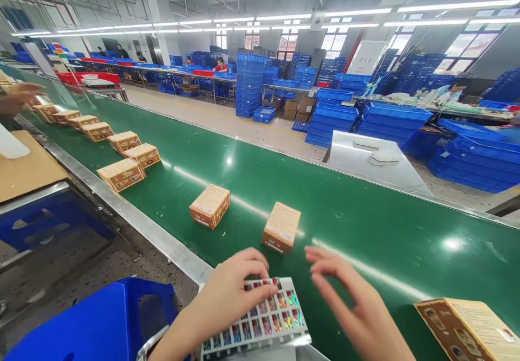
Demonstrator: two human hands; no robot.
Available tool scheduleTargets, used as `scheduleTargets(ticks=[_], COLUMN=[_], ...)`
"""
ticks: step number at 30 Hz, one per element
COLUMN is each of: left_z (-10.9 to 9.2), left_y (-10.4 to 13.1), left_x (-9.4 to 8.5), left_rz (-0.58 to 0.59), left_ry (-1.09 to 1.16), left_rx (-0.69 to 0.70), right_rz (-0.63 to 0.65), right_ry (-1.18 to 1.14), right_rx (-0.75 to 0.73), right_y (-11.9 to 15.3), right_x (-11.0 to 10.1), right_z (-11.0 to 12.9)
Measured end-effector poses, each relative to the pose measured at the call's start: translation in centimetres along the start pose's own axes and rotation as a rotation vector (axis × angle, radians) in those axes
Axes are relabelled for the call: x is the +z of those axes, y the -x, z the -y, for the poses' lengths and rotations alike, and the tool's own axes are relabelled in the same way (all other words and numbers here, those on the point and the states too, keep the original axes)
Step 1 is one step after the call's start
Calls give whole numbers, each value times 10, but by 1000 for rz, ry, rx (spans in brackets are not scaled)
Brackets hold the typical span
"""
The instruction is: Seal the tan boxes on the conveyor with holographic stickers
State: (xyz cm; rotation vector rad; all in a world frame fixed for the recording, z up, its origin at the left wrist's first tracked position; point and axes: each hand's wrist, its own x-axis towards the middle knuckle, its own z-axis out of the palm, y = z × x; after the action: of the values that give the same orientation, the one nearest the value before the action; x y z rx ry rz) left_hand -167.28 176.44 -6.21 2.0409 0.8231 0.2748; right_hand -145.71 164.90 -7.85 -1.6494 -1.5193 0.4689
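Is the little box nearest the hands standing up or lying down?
Lying down. The small orange-brown cardboard box rests flat on the green conveyor belt, its broad printed face up.

no legible text on boxes [281,227]

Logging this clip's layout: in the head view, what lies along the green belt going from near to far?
Sticker sheet under the left hand → nearest box → second box → box by the belt's edge → pair of boxes → row of boxes beside a co-worker's hand.
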Motion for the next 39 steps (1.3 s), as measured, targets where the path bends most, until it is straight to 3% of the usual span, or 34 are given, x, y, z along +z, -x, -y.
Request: scheduleTargets(ticks=[3,6,8,13,24,35,39], left_z=[11,19,20,10,-1,-11,-10], left_y=[-21,-40,-47,-50,-54,-55,-51], left_x=[-4,5,15,36,53,67,71], left_rz=[-37,45,69,24,50,50,70], left_ry=[62,-10,-70,-197,-246,-249,-239], left_rx=[100,191,247,325,386,482,503], right_rz=[-135,-197,-233,-315,-418,-497,-489], right_ry=[-365,-590,-623,-591,-523,-147,14], right_rx=[327,427,456,497,562,514,523], right_y=[-30,-59,-72,-84,-74,-63,-64], right_x=[4,9,11,16,17,4,-10], right_z=[-26,-45,-51,-53,-58,-52,-56])
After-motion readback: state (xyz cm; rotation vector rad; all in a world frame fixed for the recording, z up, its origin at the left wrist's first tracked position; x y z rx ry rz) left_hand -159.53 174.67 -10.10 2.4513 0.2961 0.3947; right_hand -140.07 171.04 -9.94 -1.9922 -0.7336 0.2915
